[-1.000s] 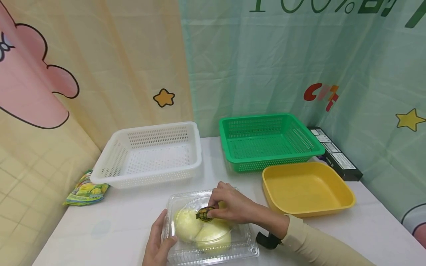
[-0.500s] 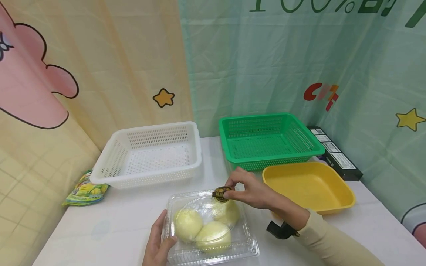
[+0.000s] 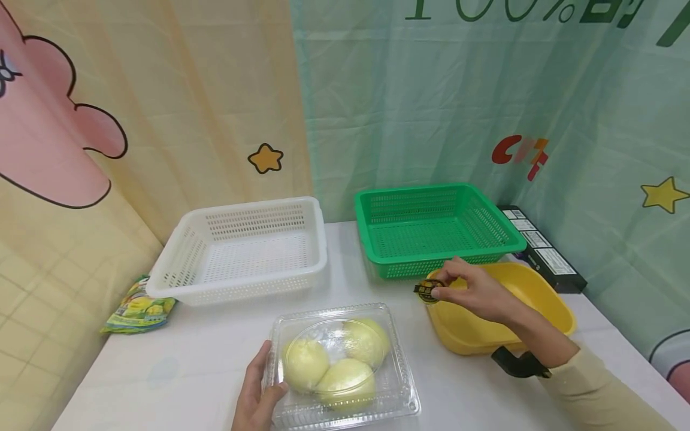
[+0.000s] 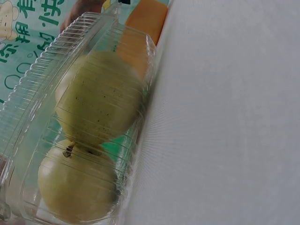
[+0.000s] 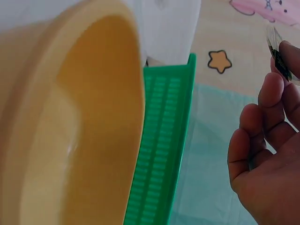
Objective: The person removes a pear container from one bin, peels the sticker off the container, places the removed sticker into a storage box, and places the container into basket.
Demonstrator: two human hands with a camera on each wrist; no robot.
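Note:
A clear plastic clamshell box stands on the white table, its lid down over three round, pale yellow-green fruits. In the left wrist view two of these fruits show through the ribbed wall, one with a short stem. My left hand holds the box by its left edge, thumb on the near left part and fingers along the side. Between thumb and fingertips my right hand pinches a small black-and-gold sticker, raised over the left rim of the yellow tub.
A white perforated basket stands at the back left, a green one at the back right. Black boxes lie behind the tub. At the far left edge is a yellow-green printed bag. Printed curtains hang behind.
My right hand has carried the sticker from above the box lid to the right, over the yellow tub's rim. My left hand and the box have stayed in place.

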